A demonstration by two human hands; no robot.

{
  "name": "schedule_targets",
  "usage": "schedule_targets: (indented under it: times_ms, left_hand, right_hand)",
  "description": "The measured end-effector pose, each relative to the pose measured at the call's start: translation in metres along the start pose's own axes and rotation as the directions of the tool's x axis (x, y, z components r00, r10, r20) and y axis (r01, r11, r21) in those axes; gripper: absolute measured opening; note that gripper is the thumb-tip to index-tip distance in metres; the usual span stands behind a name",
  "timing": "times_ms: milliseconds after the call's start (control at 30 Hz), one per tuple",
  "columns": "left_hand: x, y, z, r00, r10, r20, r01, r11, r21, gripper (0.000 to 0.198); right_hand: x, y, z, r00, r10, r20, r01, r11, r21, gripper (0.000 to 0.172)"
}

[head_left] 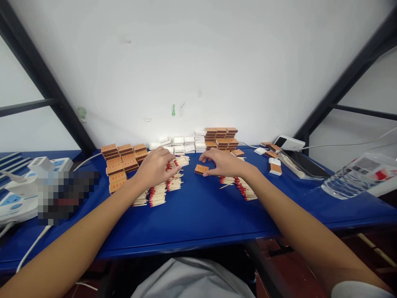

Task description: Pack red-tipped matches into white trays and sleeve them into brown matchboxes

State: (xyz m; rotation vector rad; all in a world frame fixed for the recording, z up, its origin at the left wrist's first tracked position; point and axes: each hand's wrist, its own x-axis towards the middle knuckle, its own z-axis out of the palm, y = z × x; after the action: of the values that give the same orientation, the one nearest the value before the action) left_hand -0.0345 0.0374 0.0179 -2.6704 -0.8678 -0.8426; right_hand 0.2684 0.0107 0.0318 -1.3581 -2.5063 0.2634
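Observation:
My left hand [157,167] is curled over the left-hand piles of matches [157,194], with a small bunch of matches [182,160] between its thumb and fingers. Pale match ends stick out to the right of it; the fingertips are partly hidden. An orange-brown matchbox [201,169] lies flat on the blue table [198,215] between my hands. My right hand [221,162] has its thumb at that matchbox's right edge, with the fingers spread above and behind it. More red-headed matches [245,188] lie under and beside my right wrist.
Stacked matchboxes [119,165] stand at left, more brown boxes [221,138] and white trays [179,145] along the wall. At right lie loose boxes [275,167], a white device [289,142] and a plastic bottle [356,176]. A power strip [18,203] sits far left.

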Motion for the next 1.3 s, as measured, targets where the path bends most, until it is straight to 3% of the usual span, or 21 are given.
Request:
schedule_targets:
  times_ms: [233, 367, 533, 933, 1100, 1300]
  left_hand:
    - [-0.002, 0.002, 0.004, 1.0, 0.006, 0.025, -0.007, 1.0, 0.017, 0.034]
    - [-0.001, 0.004, 0.003, 1.0, -0.021, 0.024, 0.021, 0.999, -0.029, 0.033]
    - [0.0, 0.005, 0.001, 0.993, -0.104, 0.05, 0.11, 0.985, -0.132, 0.032]
    - [0.003, 0.005, -0.002, 0.978, -0.175, 0.111, 0.197, 0.952, -0.236, 0.042]
    - [0.005, 0.004, -0.003, 0.983, -0.152, 0.106, 0.177, 0.94, -0.293, 0.044]
    - [0.006, 0.0, -0.003, 0.983, -0.15, 0.106, 0.179, 0.917, -0.357, 0.045]
  right_hand:
    - [0.003, 0.001, 0.01, 1.0, 0.022, -0.021, -0.02, 0.997, 0.08, 0.052]
    - [0.004, -0.011, 0.008, 0.989, -0.013, -0.144, 0.038, 0.984, 0.176, 0.047]
    - [0.005, -0.014, 0.009, 0.975, -0.041, -0.219, 0.069, 0.99, 0.122, 0.034]
    - [0.005, -0.014, 0.011, 0.974, -0.015, -0.227, 0.064, 0.976, 0.21, 0.03]
    - [0.007, -0.008, 0.015, 0.966, -0.019, -0.259, 0.106, 0.939, 0.328, 0.032]
    - [0.007, -0.002, 0.017, 0.972, 0.062, -0.228, 0.058, 0.873, 0.484, 0.038]
